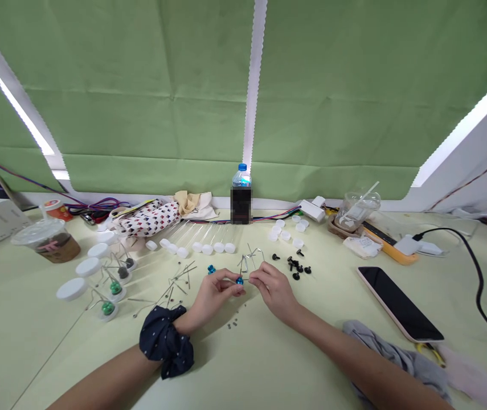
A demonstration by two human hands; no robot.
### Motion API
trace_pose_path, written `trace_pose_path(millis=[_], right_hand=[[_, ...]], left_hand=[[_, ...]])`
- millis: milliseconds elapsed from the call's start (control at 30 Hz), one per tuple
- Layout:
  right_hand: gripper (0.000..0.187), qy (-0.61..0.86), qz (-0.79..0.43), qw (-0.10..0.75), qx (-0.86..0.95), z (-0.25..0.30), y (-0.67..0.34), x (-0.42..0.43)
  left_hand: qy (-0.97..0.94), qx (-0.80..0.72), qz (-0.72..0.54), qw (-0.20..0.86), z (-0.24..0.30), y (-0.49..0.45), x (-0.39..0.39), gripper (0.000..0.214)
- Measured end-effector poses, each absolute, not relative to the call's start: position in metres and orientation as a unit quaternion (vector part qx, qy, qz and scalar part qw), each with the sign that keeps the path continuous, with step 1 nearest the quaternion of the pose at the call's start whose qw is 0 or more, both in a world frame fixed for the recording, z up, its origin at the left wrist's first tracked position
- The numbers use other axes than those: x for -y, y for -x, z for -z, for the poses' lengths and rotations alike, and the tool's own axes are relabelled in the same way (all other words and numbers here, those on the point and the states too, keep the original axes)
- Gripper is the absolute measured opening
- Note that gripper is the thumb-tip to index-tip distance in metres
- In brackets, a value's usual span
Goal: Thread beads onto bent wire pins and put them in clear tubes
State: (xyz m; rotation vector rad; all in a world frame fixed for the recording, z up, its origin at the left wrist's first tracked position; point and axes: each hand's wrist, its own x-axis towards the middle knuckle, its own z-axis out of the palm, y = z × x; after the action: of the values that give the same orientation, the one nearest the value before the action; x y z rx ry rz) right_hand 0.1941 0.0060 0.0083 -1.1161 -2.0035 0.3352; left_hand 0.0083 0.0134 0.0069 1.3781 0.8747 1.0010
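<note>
My left hand [216, 293] pinches a small blue bead [239, 280] at the middle of the table [243, 364]. A dark dotted scrunchie [166, 341] sits on that wrist. My right hand [271, 287] is closed on a thin bent metal wire [249, 263] that meets the bead. A second blue bead [211, 269] lies just left of my hands. Loose wires [179, 279] are scattered to the left. Small black beads [297, 266] lie to the right of my right hand.
Clear tubes with white caps [203, 246] lie in a row behind my hands. Green beads on white lids [110, 296] stand at left, near a lidded drink cup [49, 239]. A water bottle [241, 193] stands at the back. A phone [399, 302] and a black cable [478, 273] lie at right.
</note>
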Motion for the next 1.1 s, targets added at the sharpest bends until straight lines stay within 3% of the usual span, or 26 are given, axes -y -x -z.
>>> trace_pose_path(millis=[500, 1100], right_hand=[[0.024, 0.445, -0.269, 0.389, 0.760, -0.0137, -0.1925, -0.0063], [0.025, 0.442, -0.283, 0.389, 0.757, -0.0127, -0.1923, -0.0063]], left_hand=[[-0.615, -0.366, -0.437, 0.545, -0.0089, -0.0086, -0.0116, 0.024], [-0.649, -0.371, -0.438, 0.499, -0.0068, -0.0075, -0.0120, 0.025]])
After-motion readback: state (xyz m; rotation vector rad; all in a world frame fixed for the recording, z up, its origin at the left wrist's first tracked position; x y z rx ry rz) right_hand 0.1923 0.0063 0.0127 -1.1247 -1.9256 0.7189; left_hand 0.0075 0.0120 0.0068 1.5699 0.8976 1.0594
